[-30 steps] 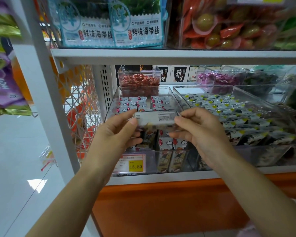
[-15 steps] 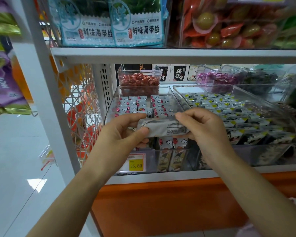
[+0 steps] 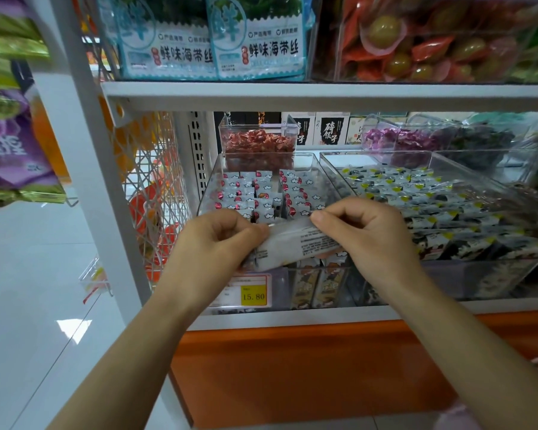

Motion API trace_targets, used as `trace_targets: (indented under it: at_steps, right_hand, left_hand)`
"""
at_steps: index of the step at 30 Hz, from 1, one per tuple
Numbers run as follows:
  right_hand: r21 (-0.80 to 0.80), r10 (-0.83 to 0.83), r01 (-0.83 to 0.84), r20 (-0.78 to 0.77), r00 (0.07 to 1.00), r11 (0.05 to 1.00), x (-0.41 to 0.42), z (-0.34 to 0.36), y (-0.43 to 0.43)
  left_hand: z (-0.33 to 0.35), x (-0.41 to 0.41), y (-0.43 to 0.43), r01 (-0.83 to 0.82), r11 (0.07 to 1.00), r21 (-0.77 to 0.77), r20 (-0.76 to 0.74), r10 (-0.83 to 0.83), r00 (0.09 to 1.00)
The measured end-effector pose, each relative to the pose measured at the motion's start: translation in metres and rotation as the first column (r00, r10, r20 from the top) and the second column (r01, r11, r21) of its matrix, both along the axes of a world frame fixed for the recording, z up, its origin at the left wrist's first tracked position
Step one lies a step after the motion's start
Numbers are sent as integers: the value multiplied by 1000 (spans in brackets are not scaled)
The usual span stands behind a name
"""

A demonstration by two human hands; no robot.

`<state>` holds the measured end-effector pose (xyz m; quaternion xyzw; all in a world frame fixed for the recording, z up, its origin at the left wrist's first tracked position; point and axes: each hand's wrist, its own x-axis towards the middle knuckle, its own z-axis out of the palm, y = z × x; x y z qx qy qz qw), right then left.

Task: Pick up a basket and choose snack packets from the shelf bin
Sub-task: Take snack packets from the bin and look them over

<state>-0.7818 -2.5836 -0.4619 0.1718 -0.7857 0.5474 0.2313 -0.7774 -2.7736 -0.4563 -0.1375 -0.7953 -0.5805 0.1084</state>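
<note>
Packet (image 3: 295,243) pinched at both ends above shelf bin (image 3: 280,293) front: left grip (image 3: 218,240) and right grip (image 3: 364,237) curled tight, printed side up, presumably for label reading.

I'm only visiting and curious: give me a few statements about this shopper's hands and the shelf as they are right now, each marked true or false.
1. The left hand and the right hand hold one white packet between them. True.
2. The yellow price tag reads 25.80. False: it reads 15.80.
3. A small clear box of red sweets stands behind the bin of cloud-printed packets. True.
4. The white packet lies flat in the bin with nobody touching it. False: both hands grip it by its ends.
</note>
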Motion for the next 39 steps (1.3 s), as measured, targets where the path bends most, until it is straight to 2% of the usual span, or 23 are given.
trace_targets:
  at_steps: [6, 11, 13, 15, 17, 20, 22, 23, 24, 26, 28, 30, 32, 35, 39]
  right_hand:
    - [-55, -1, 3, 37, 999, 998, -2, -1, 1]
    - [-139, -88, 97, 75, 993, 986, -3, -2, 2]
    - [-264, 25, 7, 116, 993, 965, -4, -1, 3]
    - [-378, 238, -166, 152, 959, 911, -3, 0, 3]
    - [-294, 287, -240, 128, 949, 925, -4, 0, 3]
    - [-222, 181, -160, 80, 980, 962, -4, 0, 3]
    - [-250, 88, -71, 56, 995, 966, -5, 0, 5]
    - [-265, 48, -35, 45, 998, 964, -5, 1, 7]
    - [-277, 13, -3, 35, 999, 961, -6, 1, 9]
    - [-286, -41, 46, 24, 999, 957, -8, 1, 12]
    - [-298, -57, 62, 25, 998, 952, -9, 1, 14]
    - [-309, -70, 78, 37, 997, 948, -10, 1, 15]
    - [-303, -67, 76, 40, 997, 950, -11, 2, 14]
    - [-257, -51, 59, 37, 998, 965, -12, 3, 14]
    - [-16, -67, 67, 30, 997, 998, -14, 2, 11]
  left_hand:
    - [-2, -1, -1, -19, 999, -35, -19, 18, 1000]
    - [-3, 2, 3, -5, 993, -116, -44, 0, 999]
    - [-6, -1, 3, -48, 987, -155, -86, 35, 996]
    - [-7, -4, 2, -57, 997, -58, -85, 52, 995]
    - [-7, -6, 3, -32, 999, 41, -46, 34, 998]
    - [-8, -6, 5, -19, 999, 37, -61, 21, 998]
    - [-9, -7, 3, -74, 995, -72, -114, 65, 991]
    - [-10, -10, 1, -120, 974, -191, -171, 88, 981]
    - [-11, -12, -2, -162, 932, -324, -247, 82, 966]
    - [-11, -17, -6, -187, 805, -563, -355, -32, 934]
    - [-13, -22, -8, -175, 687, -705, -353, -127, 927]
    - [-13, -26, -8, -165, 637, -753, -337, -158, 928]
    - [-10, -33, -6, -153, 628, -763, -330, -175, 927]
    - [-9, -47, 0, -208, 564, -799, -346, -149, 926]
    - [-9, -66, 5, -265, 520, -812, -355, -79, 931]
